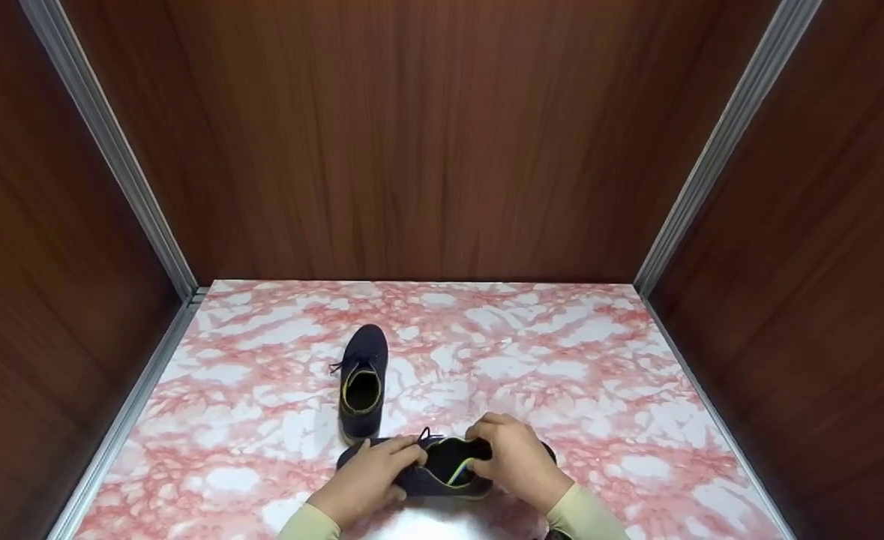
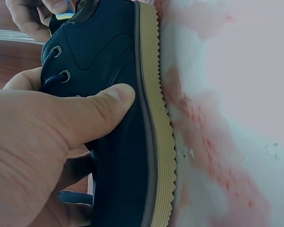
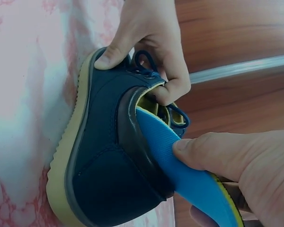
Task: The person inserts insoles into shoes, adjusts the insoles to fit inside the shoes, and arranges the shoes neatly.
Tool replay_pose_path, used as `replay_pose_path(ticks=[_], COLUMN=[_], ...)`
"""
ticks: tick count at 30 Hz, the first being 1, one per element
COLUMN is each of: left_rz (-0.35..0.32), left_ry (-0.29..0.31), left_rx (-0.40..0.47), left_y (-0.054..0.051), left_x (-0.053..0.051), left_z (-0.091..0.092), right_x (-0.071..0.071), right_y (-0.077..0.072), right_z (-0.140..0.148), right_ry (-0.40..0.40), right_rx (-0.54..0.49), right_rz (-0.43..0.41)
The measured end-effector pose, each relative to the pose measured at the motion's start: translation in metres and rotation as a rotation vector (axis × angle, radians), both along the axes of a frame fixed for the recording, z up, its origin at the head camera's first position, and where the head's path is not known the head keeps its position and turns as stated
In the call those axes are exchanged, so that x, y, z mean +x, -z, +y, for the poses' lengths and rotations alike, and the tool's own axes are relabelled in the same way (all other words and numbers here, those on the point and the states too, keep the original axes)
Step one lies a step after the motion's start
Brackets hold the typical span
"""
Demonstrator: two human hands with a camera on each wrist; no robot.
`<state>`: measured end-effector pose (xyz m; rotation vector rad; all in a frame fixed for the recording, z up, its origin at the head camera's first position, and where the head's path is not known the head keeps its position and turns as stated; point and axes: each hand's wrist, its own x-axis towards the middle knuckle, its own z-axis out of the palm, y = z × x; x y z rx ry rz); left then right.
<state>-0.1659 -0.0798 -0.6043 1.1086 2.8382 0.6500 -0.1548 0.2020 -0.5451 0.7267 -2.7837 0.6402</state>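
While the left hand [image 1: 370,474] grips a shoe [image 3: 102,142], the right hand [image 1: 518,456] pinches its insole [image 3: 164,146]. Another shoe [image 1: 367,351] stands nearer the tabletop's [image 1: 531,367] far edge.

A dark blue shoe [image 3: 102,142] stands upright on the near part of the pink and white table [image 1: 621,390], turned sideways so its toe points left and its heel is on the right. It has a thick, pale yellow sole [image 2: 159,113] with a zigzag edge, blue laces [image 3: 179,118] that are done up, and a yellow lining [image 3: 144,100] inside the hole. A bright blue insole [image 3: 173,153] with a yellow edge is only partly in that hole, leaning, with its other end sticking out past the heel to the right.
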Motion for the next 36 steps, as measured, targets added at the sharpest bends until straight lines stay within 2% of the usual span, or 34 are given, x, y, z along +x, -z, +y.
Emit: replay_pose_path(ticks=[11,20,30,36], left_rz=[-0.039,-0.066,-0.028,-0.013], left_ry=[-0.006,-0.007,0.002,-0.010], left_rx=[-0.001,0.000,0.027,0.013], left_y=[0.000,-0.002,-0.001,-0.001], left_x=[-0.001,-0.001,0.000,0.001], left_z=[0.000,0.001,0.002,0.003], right_x=[-0.001,0.000,0.002,0.003], right_y=[0.007,0.010,0.008,0.003], right_z=[-0.001,-0.003,0.009,0.014], right_ry=[0.022,0.050,0.063,0.062], right_rx=[-0.043,-0.035,0.082,0.125], right_rz=[-0.021,-0.055,-0.064,-0.092])
